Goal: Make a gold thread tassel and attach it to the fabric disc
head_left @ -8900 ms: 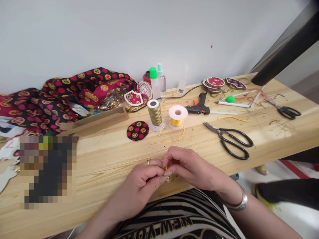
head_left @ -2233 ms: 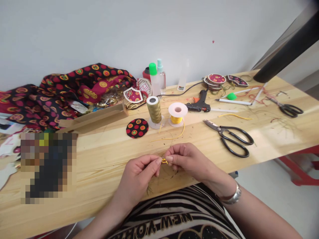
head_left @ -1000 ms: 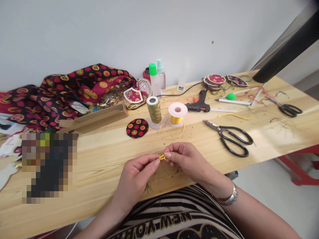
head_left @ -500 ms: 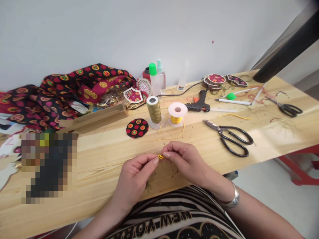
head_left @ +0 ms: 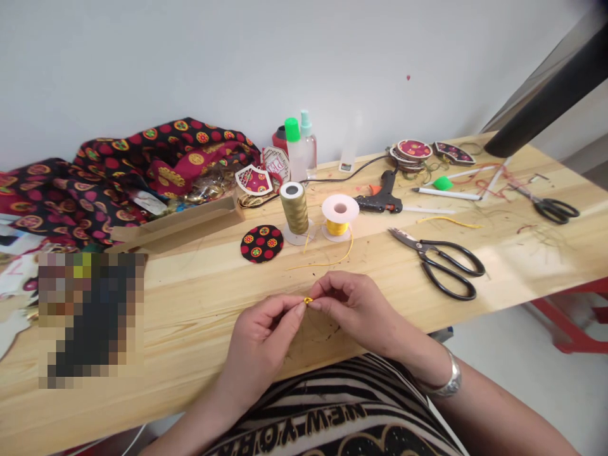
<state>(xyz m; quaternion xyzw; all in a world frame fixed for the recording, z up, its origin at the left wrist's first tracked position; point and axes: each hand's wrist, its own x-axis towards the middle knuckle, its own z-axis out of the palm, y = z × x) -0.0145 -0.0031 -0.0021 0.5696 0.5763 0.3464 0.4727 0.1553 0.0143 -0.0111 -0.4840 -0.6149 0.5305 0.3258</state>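
Note:
Between my fingertips, just above the table's front part, is a small knotted loop of yellow cord (head_left: 308,300). My left hand (head_left: 263,335) pinches it from the left with thumb and forefinger. From the other side, my right hand (head_left: 354,304) is closed on it too, its thumb and forefinger tips at the loop. Beyond the hands stands a white spool of yellow cord (head_left: 337,225), a loose end trailing on the wood. A cone of olive thread (head_left: 295,212) and a round patterned fabric disc (head_left: 261,244) are beside it.
Black-handled scissors (head_left: 444,261) lie to the right, with a glue gun (head_left: 382,196) behind them. A cardboard box (head_left: 183,228) and bunched patterned cloth (head_left: 175,145) occupy the left back. Bottles (head_left: 297,158) stand by the wall. Smaller scissors (head_left: 553,208) lie far right.
The yellow loop has turned slightly between my fingertips, and my fingers have shifted a little around it. Both hands keep their pinch.

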